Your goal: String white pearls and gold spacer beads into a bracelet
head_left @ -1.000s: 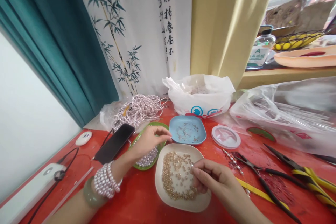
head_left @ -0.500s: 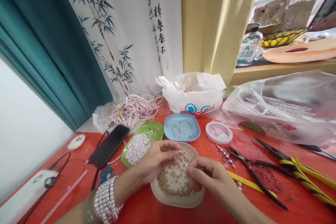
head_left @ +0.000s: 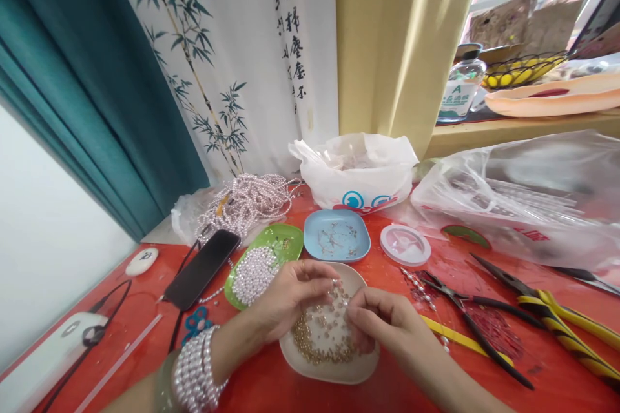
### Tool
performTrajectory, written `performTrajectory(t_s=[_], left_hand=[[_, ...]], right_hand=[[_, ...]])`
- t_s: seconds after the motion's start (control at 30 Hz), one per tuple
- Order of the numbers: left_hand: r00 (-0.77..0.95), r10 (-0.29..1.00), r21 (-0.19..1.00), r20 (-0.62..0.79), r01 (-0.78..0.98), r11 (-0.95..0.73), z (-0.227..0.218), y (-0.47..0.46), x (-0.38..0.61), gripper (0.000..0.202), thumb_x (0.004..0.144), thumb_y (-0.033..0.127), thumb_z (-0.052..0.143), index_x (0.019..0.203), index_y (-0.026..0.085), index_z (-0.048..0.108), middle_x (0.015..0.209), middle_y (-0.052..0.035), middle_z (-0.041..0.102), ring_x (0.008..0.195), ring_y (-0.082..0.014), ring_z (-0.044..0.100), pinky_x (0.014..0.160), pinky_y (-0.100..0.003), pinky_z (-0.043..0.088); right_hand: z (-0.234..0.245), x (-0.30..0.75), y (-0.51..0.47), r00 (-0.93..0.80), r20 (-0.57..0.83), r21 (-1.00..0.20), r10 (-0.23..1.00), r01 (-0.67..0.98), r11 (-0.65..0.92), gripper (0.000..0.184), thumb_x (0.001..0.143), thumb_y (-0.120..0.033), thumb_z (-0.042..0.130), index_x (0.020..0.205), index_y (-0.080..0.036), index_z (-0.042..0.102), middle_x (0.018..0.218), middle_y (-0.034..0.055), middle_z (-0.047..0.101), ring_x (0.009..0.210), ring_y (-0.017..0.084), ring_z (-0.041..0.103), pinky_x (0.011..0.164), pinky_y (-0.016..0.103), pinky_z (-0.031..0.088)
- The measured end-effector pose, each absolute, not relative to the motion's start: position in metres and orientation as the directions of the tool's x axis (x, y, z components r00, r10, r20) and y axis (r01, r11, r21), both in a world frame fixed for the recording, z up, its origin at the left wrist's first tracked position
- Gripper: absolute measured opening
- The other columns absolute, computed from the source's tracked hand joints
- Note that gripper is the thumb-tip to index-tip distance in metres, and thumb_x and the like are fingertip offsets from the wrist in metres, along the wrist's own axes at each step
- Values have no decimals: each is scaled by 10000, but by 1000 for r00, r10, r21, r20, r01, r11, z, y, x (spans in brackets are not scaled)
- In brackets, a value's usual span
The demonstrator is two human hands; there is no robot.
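Observation:
My left hand (head_left: 290, 293) and my right hand (head_left: 382, 322) meet above a cream dish (head_left: 334, 371) of small gold beads (head_left: 314, 342). Both hands are pinched, fingertips almost touching, with a short run of pearl beads (head_left: 339, 293) between them. My left wrist wears several pearl bracelets (head_left: 194, 371) and a pale green bangle. Just left of the hands sits a green dish (head_left: 285, 235) of loose pearls (head_left: 252, 274). A blue dish (head_left: 336, 235) with small metal findings stands behind the cream dish.
On the red table: a black phone (head_left: 203, 268), pearl strands (head_left: 247, 200), a white plastic bag (head_left: 356, 171), a round clear spool (head_left: 404, 245), black pliers (head_left: 475, 322), yellow-handled pliers (head_left: 557, 316), a large clear bag (head_left: 523, 206). Cables and a white device (head_left: 53, 345) lie at the left.
My left hand left the green dish of pearls and came to the cream dish, where it now meets my right hand. Since half a second ago the hands barely moved.

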State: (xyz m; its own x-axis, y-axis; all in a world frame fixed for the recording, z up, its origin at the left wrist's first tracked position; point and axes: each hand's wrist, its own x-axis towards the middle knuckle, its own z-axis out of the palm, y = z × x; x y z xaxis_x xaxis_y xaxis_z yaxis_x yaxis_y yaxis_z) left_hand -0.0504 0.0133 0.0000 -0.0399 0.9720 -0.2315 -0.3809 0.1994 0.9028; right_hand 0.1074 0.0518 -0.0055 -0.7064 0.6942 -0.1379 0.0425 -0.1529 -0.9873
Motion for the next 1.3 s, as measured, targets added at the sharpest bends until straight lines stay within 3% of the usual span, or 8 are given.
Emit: performTrajectory(t_s=[0.4, 0.9, 1.3], left_hand=[[-13, 982, 929, -186, -329, 171, 3, 14, -51, 164, 599, 160, 722, 745, 143, 649, 707, -13, 612, 637, -89, 549, 578, -193, 431], [1, 996, 957, -85, -280, 82, 1, 14, -52, 120, 600, 132, 712, 700, 138, 648, 685, -7, 618, 616, -87, 542, 569, -192, 427], [-30, 995, 979, -95, -185, 88, -3, 14, -52, 93, 578, 145, 717, 650, 137, 659, 618, 6, 620, 560, -80, 522, 574, -206, 404]], right_hand=[[-6, 109, 53, -726, -116, -988, 678, 11, -157, 249, 708, -374, 555, 578, -167, 509, 474, -38, 514, 441, 84, 464, 473, 213, 362], [-5, 110, 54, -715, -107, -990, 691, 13, -140, 169, 716, -261, 533, 580, -160, 528, 470, -41, 511, 442, 80, 447, 468, 202, 354], [-8, 111, 54, -713, -92, -993, 695, 16, -115, 150, 713, -253, 533, 605, -152, 554, 472, -39, 507, 443, 76, 438, 464, 196, 357]])
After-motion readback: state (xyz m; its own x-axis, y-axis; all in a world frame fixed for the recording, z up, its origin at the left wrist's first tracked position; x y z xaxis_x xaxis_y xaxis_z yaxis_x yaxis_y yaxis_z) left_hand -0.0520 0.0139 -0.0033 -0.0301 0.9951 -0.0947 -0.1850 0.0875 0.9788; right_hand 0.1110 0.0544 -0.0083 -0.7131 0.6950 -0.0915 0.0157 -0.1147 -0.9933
